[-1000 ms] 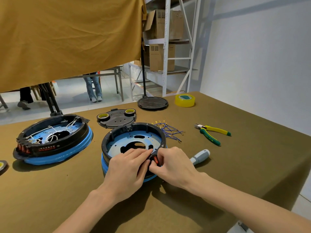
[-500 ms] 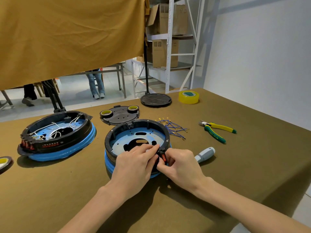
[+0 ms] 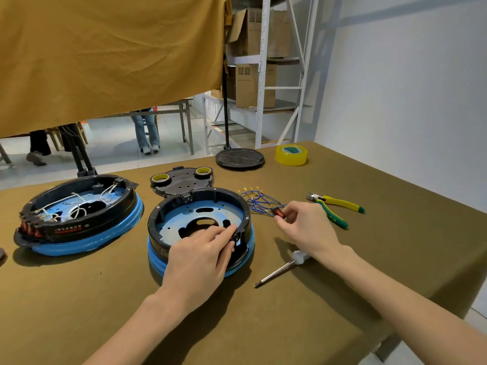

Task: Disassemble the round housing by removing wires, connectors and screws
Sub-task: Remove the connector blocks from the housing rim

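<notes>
Writing: the second housing (image 3: 76, 217), near the table's left edge, carries a red-lettered label on its black wall, too small to read; the lettering on the green plier handle (image 3: 333, 217) is also too blurred to make out.

Round housing (image 3: 200, 227): black ring on a blue base, mid-table toward the near edge. Your left hand (image 3: 200, 256) rests on its near rim, fingertips pressed at the notched opening in the wall, grasping nothing you can see.

Red rocker switch (image 3: 279, 212): pinched between thumb and fingers of your right hand (image 3: 308, 227), just right of the housing beside the blue wires (image 3: 258, 201). A second ago both hands met at the rim with the switch seated there; it is now out and carried right.

Screwdriver (image 3: 279, 271): uncovered, lying below your right wrist.

Surface: olive-brown cloth over the table (image 3: 395, 259). A yellow tape roll (image 3: 291, 154) and a black disc (image 3: 239, 158) sit at the far edge, and a black cover plate (image 3: 183, 180) sits behind the housing.

Room: mustard curtain (image 3: 110, 54), white shelving with cardboard boxes (image 3: 253, 83), white wall.
</notes>
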Tool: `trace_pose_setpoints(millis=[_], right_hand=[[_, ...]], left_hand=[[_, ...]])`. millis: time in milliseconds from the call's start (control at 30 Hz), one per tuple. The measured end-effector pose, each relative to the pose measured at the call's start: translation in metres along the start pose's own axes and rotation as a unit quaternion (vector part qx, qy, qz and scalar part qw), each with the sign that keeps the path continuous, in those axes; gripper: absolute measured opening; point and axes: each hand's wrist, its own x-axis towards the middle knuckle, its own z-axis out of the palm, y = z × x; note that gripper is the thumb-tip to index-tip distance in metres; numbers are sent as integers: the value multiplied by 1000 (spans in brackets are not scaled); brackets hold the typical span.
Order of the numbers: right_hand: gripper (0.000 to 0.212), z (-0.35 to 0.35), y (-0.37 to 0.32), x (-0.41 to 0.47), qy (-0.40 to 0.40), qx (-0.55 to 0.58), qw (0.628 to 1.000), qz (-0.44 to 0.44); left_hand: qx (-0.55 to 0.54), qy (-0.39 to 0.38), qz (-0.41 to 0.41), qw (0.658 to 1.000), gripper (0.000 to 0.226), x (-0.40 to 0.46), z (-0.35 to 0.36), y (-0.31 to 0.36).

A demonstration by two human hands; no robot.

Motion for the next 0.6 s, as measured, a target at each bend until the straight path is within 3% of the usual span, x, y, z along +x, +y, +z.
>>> trace_pose_setpoints(millis=[200, 333, 400, 467, 600], right_hand=[[15, 3, 29, 32, -46, -146, 986, 60], [19, 8, 32, 45, -77, -150, 982, 86], [31, 8, 30, 45, -106, -118, 983, 94], [42, 6, 26, 37, -112, -111, 984, 80], [24, -7, 25, 0, -100, -105, 989, -13]], left_hand=[[-11, -11, -4, 1000, 42, 0, -2, 1], [-20, -17, -7, 1000, 43, -1, -3, 1], [-24, -19, -5, 1000, 42, -1, -3, 0], [-27, -19, -1, 999, 40, -1, -3, -2], [-41, -16, 5, 999, 38, -1, 0, -6]])
